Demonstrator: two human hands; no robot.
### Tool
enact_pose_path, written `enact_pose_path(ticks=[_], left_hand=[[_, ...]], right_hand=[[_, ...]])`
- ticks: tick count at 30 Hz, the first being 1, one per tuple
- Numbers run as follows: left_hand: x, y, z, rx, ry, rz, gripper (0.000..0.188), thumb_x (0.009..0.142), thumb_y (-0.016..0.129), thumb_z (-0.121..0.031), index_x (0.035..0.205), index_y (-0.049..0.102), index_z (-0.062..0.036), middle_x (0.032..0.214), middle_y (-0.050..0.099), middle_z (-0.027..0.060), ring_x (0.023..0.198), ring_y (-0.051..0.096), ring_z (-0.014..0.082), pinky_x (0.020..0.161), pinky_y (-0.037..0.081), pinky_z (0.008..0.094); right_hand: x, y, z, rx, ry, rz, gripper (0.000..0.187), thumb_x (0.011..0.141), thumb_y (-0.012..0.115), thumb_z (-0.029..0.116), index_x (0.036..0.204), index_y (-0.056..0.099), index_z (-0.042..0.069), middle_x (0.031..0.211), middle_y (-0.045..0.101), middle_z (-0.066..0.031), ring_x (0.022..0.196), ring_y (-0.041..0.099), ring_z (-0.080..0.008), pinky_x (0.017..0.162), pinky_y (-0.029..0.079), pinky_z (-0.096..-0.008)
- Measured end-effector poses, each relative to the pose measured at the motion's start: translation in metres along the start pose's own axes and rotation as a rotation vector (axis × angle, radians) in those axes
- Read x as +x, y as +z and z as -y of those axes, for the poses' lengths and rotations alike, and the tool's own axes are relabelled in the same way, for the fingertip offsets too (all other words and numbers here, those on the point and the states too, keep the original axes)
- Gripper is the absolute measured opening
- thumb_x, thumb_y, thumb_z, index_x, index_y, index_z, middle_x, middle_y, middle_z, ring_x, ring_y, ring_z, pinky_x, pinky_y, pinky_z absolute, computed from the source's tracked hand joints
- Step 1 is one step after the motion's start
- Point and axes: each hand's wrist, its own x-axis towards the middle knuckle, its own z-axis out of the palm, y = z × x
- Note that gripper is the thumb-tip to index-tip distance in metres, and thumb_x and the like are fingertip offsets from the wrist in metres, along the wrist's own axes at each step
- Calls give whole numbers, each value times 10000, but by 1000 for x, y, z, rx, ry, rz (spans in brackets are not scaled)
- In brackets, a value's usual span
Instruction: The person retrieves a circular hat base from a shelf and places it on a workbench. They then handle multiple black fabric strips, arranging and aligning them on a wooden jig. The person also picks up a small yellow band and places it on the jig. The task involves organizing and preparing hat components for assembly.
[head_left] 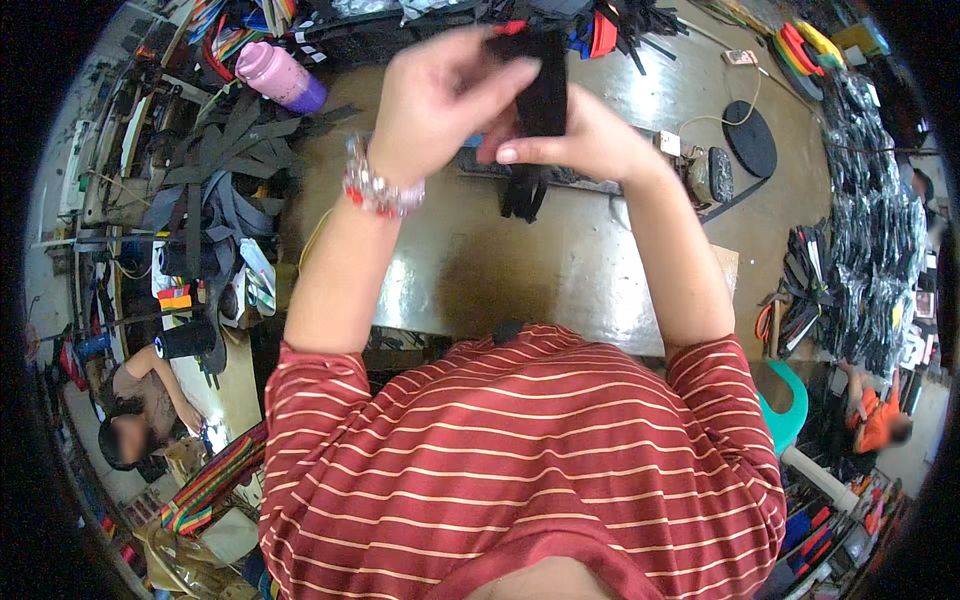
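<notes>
Over the far part of the worktable [450, 285], my two hands hold a bundle of black fabric straps [545, 85]. My left hand [440, 100], slightly smeared by motion, is closed at the bundle's upper left, its thumb laid across it. A small red bit [511, 28] shows beside those fingertips. Lower down, my right hand [592, 138] grips from the other side, thumb across the front and most fingers hidden behind. The loose strap ends [522, 195] hang below the thumb. A beaded bracelet [378, 185] is on my left wrist.
Dark straps [240, 150] lie heaped at the left, near a pink and purple tumbler [280, 78]. A coil of black webbing [748, 140] lies at the right, before plastic-wrapped packets [865, 190]. Other people sit at lower left [130, 425] and lower right [880, 420].
</notes>
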Motion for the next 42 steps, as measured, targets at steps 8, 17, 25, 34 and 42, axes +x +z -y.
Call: enact_pose_path(ticks=[8,17,25,34,42], left_hand=[[104,-3,56,105,-99,33,108,794,591,-91,779,562,12,694,608,42,584,555,80,510,436,201],[86,87,216,609,-20,17,551,814,509,-359,1255,364,-62,1278,376,184,1182,363,318,973,293,435],[-18,133,214,1055,15,101,521,844,448,-359,1261,347,-64,1332,311,107,1253,241,284,1005,179,483],[-142,177,138,-921,-1346,365,279,813,566,-348,913,582,-88,784,578,-32,619,520,53,560,437,185],[-182,65,126,-1024,-850,-477,72,810,566,-60,876,596,-60,886,608,38,668,532,65,580,453,192]], right_hand=[[-79,94,-84,634,369,4,204,863,501,185,933,552,0,713,598,-53,738,580,-147,722,444,-274],[-61,132,-199,1529,689,-122,425,874,448,345,1062,458,-36,1003,547,-171,929,559,-247,855,445,-363],[-151,75,-196,-139,698,-789,187,704,643,150,839,612,23,753,590,-142,703,565,-273,642,438,-339],[-164,69,-156,-362,597,-525,234,818,521,233,762,527,7,726,546,-215,734,539,-387,619,422,-424],[-102,129,-89,-449,366,-184,203,811,527,231,826,542,29,747,567,-212,703,552,-383,636,438,-446]])
